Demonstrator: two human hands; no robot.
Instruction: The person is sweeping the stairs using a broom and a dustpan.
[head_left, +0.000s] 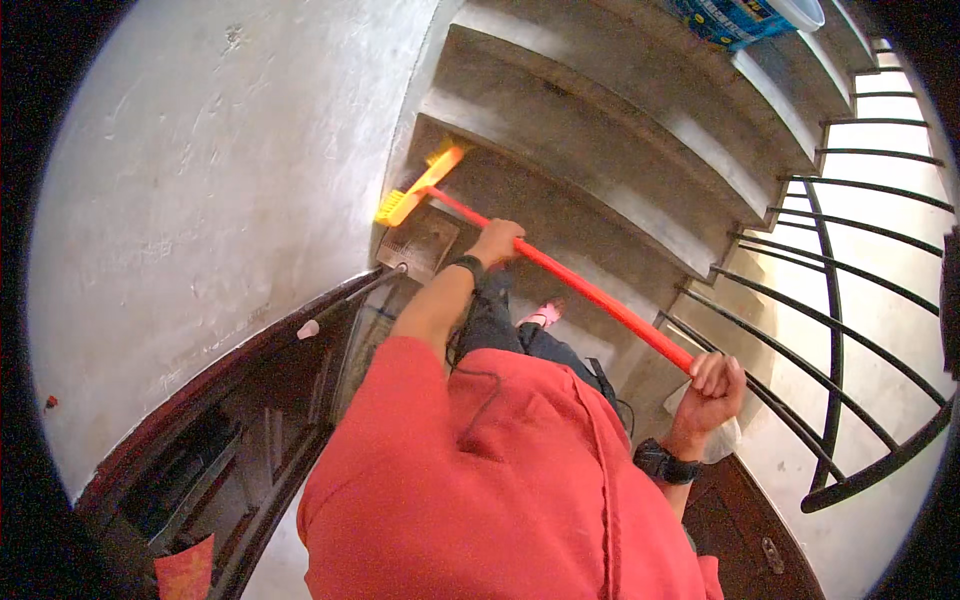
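Observation:
A broom with a red handle (592, 292) and a yellow head (431, 180) slants across the head view. My left hand (499, 241) grips the handle a short way from the head. Around the top end of the handle, at the right, my right hand (714, 386) is closed. The broom head, slightly blurred, lies over a grey stair step at its wall end, with yellow bristles showing at both ends. Just below it is a dustpan-like flat brownish piece (420, 244), whose exact kind I cannot tell.
Grey stairs (570, 120) rise toward the top, with a blue printed bucket (739, 22) on an upper step. A plastered wall (225, 150) borders them at left, a black metal railing (832, 300) at right. A dark wooden door (742, 525) stands lower right.

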